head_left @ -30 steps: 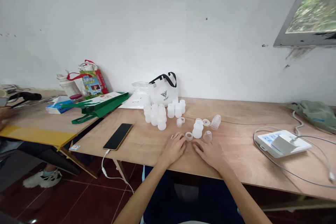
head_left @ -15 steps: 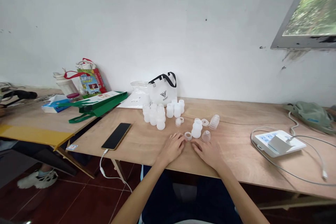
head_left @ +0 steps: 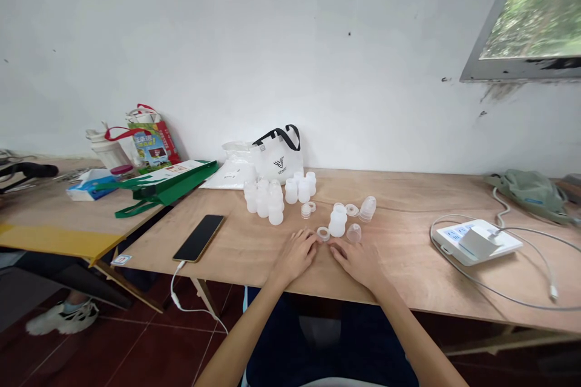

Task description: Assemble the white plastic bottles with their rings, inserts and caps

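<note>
My left hand [head_left: 297, 254] lies on the wooden table with its fingers stretched out, holding nothing. Opposite it, my right hand [head_left: 356, 260] also rests flat and empty. A white ring [head_left: 323, 233] sits just beyond my fingertips, between the two hands. Small white bottles [head_left: 337, 222] stand behind it. A clear dome cap [head_left: 354, 233] is close to the right hand's fingers. Farther back are stacked clear caps [head_left: 367, 209], tipped over, another ring [head_left: 351, 210] and a few rings [head_left: 307, 210] together. Several white bottles [head_left: 265, 201] stand grouped left, with more bottles [head_left: 299, 188] behind.
A phone [head_left: 200, 238] with a cable lies left. A white bag [head_left: 279, 160] and plastic packet [head_left: 231, 172] are against the wall. A white power strip [head_left: 472, 242] with cables and a green-grey cloth item [head_left: 531, 193] are right. A green bag [head_left: 172, 184] straddles the left table.
The view has turned slightly to the right, so the scene sits a little farther left. Both hands and the bottles stay in place on the table.
</note>
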`<state>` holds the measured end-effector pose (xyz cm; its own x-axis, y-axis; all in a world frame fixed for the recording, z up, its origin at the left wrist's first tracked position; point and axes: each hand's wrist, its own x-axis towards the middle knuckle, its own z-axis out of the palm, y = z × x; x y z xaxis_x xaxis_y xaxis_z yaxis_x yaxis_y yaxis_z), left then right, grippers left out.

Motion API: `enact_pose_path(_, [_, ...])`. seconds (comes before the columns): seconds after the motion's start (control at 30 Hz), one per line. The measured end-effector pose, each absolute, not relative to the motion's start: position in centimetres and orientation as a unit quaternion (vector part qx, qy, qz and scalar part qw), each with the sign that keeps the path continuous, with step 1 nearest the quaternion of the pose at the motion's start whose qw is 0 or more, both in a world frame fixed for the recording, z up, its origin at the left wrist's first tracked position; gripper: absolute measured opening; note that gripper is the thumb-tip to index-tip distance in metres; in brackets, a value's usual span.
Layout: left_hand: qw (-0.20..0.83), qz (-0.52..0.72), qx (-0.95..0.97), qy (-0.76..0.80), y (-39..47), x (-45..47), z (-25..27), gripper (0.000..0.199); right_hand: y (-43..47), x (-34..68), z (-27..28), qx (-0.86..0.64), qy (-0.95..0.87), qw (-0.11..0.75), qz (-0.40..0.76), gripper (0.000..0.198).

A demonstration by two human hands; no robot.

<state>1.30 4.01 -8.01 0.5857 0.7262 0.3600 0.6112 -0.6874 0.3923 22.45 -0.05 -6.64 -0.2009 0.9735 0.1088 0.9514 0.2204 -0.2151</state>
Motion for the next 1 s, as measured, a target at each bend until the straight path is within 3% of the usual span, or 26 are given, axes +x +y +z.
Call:
enact_pose_path(0.23, [0.139,0.371,0.791,0.467,4.5,1.1,-8.8,0.023,-0.1,22.2,-7.0,-0.596,-0.784,0.166,0.055,0.04])
enact_pose_path(0.37, [0.075,0.322,0.804,0.494,4.6,0.8,-8.9,0.035,-0.2,21.2,-7.5,-0.603,-0.786,0.136,0.019,0.049])
enact_pose_path(0.5, [0.074,0.281,0.818,0.497,4.4,0.9,-8.6,0.032,-0.1,20.7,-8.2,-0.61,-0.78,0.14,0.002,0.039])
enact_pose_path(0.7, [0.128,0.345,0.796,0.481,4.9,1.0,-9.0,0.02,0.2,21.1,-8.9,-0.6,-0.775,0.199,0.001,0.029])
enact_pose_path(1.0, [0.296,0.456,0.74,0.396,4.4,1.2,-7.8,0.023,0.5,21.5,-7.8,-0.556,-0.665,0.424,0.262,0.038])
